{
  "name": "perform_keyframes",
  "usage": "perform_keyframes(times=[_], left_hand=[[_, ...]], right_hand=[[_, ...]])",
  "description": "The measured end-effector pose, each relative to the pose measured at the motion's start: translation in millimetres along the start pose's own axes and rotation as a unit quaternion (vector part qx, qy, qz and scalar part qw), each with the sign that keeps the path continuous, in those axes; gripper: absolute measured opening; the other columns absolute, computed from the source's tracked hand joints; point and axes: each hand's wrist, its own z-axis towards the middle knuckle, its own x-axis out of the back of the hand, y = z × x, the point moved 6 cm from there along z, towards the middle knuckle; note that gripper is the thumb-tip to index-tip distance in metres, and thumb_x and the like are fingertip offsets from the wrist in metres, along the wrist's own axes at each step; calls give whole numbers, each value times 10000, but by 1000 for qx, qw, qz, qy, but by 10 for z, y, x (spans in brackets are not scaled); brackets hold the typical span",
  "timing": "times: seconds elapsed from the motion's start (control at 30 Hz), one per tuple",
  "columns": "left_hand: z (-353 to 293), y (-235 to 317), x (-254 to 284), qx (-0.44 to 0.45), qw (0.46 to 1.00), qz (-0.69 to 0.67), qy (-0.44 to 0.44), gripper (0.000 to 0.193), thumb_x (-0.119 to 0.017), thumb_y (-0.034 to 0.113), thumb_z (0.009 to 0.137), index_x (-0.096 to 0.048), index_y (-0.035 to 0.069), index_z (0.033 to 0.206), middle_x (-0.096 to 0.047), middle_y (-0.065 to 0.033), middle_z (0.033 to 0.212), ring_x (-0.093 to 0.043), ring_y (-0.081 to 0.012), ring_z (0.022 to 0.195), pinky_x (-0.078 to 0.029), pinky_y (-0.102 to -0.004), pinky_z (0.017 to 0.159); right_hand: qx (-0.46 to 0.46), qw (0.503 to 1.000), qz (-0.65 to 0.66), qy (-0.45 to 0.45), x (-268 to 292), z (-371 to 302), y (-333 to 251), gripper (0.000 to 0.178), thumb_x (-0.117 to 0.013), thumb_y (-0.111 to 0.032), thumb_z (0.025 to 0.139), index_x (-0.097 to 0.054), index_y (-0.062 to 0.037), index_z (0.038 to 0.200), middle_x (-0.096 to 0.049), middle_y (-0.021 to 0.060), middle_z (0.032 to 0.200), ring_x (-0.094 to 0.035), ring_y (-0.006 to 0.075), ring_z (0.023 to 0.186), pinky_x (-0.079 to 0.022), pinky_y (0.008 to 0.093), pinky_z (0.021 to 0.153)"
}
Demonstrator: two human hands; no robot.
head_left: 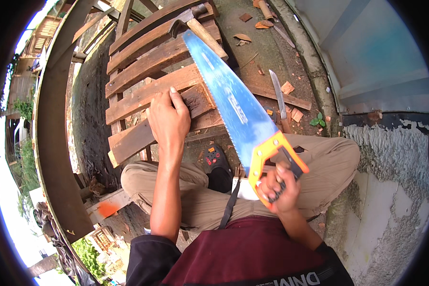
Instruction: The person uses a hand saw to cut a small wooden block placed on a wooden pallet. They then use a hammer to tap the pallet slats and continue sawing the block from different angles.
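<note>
My right hand (281,189) is closed round the orange and black handle of a handsaw (234,97). Its blue blade slants away to the upper left, and the toothed edge runs beside the right end of a brown wooden board (195,103). My left hand (168,117) presses on this board from above, thumb stretched forward and fingers curled down over it. Under the board lies a slatted wooden pallet (148,64). Behind the blade tip, a claw hammer (206,37) with a wooden handle rests on the far slats.
On the ground to the right lie a long knife (278,93), a thin wood strip (276,95) and wood offcuts (296,115). A corrugated metal sheet (381,52) and a rough wall (391,162) stand at the right. A wooden beam (57,128) rises at the left. My crossed legs are close below the pallet.
</note>
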Motion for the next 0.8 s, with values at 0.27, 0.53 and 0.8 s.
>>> perform_keyframes(times=[0.27,0.53,0.8], left_hand=[[-31,-8,-24,-36,999,2,21,358,-467,222,1051,-699,-30,950,-668,-218,946,-610,-415,933,-430,-526,838],[-62,-63,23,6,1000,9,-7,365,-451,220,1061,-660,-39,910,-659,-219,936,-599,-412,905,-430,-520,833],[75,-54,-79,-12,1000,23,-7,386,-423,240,1070,-656,-22,909,-670,-229,967,-607,-424,958,-421,-543,868]], right_hand=[[-27,998,54,-19,-189,267,-40,291,-495,-205,1034,-371,-149,776,-343,-7,539,-348,115,426,-333,313,435],[-35,999,-2,-14,459,-713,-144,241,-425,-138,1040,-381,-153,804,-343,3,548,-345,118,417,-350,320,432],[-32,998,36,-29,-164,283,-194,323,-530,-162,1027,-387,-139,739,-381,1,552,-364,115,433,-330,305,436]])
